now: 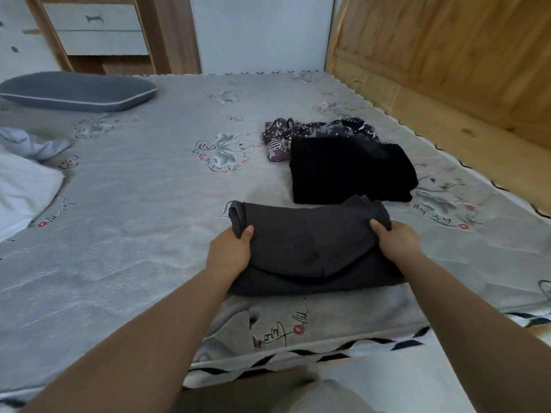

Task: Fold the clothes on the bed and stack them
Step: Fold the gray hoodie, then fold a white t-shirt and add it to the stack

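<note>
Two hands have hold of the dark grey garment [310, 248], which lies on the bed [134, 234] near its front edge, at about 6 o'clock from the folded black garment [348, 171]. Beyond that, at 12 o'clock, sits a crumpled patterned garment [316, 131], not yet folded by the look of it.

The left hand [231, 248] pinches the left end, thumb on top and fingers tucked under the cloth; the right hand [395, 241] grips the right end the same way. Both arms reach straight forward, wrists low, nearly level with each other.

To my eye the fold is being brought over — the far edge is rolled and thick. To do it well, keep both ends moving together so the edges meet square, then smooth the top flat before lifting it onto the black piece. One layer sagging at the front edge could slip loose, so a firm grip through all the layers seems wise.

A grey pillow [77, 90] rests at 10 o'clock.
</note>
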